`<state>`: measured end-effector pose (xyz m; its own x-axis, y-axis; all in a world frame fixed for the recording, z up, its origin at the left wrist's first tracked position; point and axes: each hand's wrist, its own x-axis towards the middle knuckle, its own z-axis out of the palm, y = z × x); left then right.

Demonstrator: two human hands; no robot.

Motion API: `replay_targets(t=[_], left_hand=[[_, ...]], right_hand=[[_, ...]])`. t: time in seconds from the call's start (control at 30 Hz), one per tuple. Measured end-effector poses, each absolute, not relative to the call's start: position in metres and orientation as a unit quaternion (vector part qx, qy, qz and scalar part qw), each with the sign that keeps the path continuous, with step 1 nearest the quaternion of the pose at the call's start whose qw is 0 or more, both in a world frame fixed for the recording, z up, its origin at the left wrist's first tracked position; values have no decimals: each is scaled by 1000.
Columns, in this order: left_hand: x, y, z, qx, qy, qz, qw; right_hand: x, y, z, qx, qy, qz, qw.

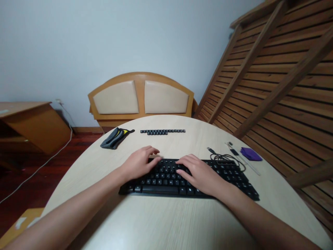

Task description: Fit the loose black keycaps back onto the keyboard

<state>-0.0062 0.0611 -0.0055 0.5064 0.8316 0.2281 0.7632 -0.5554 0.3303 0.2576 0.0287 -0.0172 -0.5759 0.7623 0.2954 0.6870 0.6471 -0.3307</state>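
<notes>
Two keycap rows [162, 131] behind keyboard [166, 175]

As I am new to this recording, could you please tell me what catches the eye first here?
The left hand and the right hand rest on a black keyboard in the middle of a pale round table. Beyond it lies a row of loose dark keycaps, a black-and-yellow case to their left.
</notes>
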Motion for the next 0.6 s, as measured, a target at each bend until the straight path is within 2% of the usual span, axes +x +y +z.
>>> replay_targets(t=[0.1, 0.23, 0.6], left_hand=[[-19, 105, -7, 825, 546, 145, 27], [-32, 149, -12, 792, 600, 107, -23], [-29, 186, -26, 765, 640, 57, -46]], right_hand=[[260, 27, -28, -410, -869, 106, 258], [262, 28, -30, -405, -866, 117, 267], [262, 27, -31, -404, -861, 123, 283]])
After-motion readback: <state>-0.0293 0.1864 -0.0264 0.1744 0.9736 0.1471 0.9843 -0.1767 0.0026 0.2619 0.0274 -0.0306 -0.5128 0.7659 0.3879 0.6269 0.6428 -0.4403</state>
